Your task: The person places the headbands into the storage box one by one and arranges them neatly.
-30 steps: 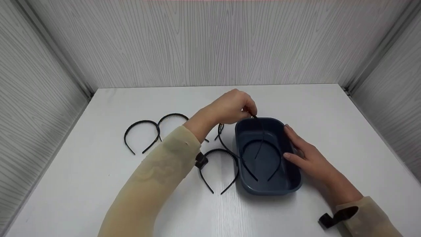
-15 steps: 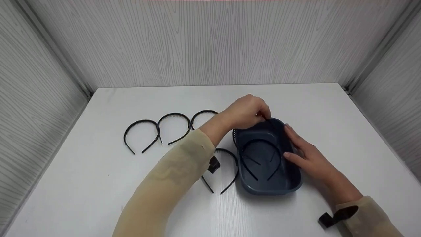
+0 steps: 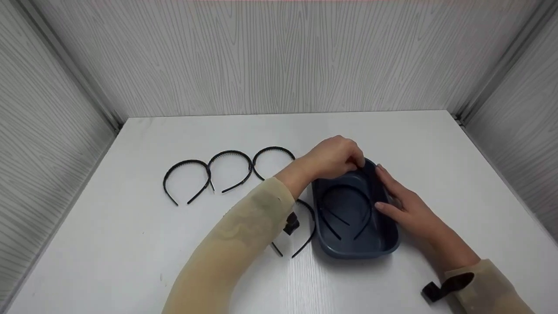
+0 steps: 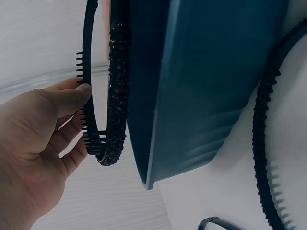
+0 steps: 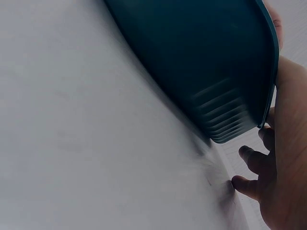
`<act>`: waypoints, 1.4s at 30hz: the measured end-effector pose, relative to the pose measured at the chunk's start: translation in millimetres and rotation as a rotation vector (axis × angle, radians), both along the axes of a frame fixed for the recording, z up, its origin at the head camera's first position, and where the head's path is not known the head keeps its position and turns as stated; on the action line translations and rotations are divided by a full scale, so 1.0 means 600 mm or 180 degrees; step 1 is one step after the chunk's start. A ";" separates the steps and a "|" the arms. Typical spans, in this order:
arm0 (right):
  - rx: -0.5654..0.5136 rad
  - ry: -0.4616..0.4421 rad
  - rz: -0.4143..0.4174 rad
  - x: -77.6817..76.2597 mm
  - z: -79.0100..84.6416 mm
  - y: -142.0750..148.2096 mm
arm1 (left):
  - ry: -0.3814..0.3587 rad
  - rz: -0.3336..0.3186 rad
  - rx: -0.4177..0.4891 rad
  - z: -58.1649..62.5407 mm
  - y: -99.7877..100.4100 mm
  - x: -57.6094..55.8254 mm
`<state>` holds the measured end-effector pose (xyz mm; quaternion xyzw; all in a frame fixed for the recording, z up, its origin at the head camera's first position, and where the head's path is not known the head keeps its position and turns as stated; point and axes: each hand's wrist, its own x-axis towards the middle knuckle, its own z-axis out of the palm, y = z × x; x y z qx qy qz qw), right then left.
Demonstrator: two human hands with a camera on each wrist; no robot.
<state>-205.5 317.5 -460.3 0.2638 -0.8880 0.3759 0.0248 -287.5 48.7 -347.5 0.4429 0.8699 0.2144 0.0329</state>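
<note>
Above the far end of a dark blue plastic bin (image 3: 357, 253), my left hand (image 3: 335, 157) pinches a black toothed headband (image 4: 117, 86) between thumb and fingers. Its outer side looks rough and glittery in the left wrist view, and its legs hang down into the bin. A second black headband (image 3: 346, 186) lies inside the bin. My right hand (image 3: 409, 209) rests against the bin's right side, thumb and fingertips touching the rim. In the right wrist view several of its fingers (image 5: 254, 160) extend loosely past the bin's corner.
Three black headbands lie in a row on the white table: the left one (image 3: 187, 161), the middle one (image 3: 231, 151) and the right one (image 3: 274, 148). Another headband (image 3: 311, 231) lies against the bin's left side, partly behind my left sleeve. Wood-grain panels (image 3: 279, 56) stand behind and beside the table.
My left hand has moved right and slightly down with the headband, bringing it further over and into the bin. The right hand and the bin have stayed put.
</note>
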 end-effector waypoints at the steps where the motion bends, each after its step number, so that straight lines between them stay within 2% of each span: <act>1: -0.0009 -0.0004 0.0003 0.000 0.000 0.000 | 0.0000 0.0000 -0.0032 -0.002 0.002 0.001; 13: -0.0076 -0.0024 0.0031 0.001 0.001 -0.001 | 0.0149 -0.0108 -0.0244 -0.036 0.018 0.001; 23: -0.0031 -0.0056 0.0003 0.001 -0.002 0.000 | 0.0099 -0.0129 -0.0274 -0.064 0.028 0.000; 42: -0.0050 -0.0036 0.0018 0.000 -0.001 0.001 | 0.0082 -0.0064 -0.0336 -0.089 0.032 -0.001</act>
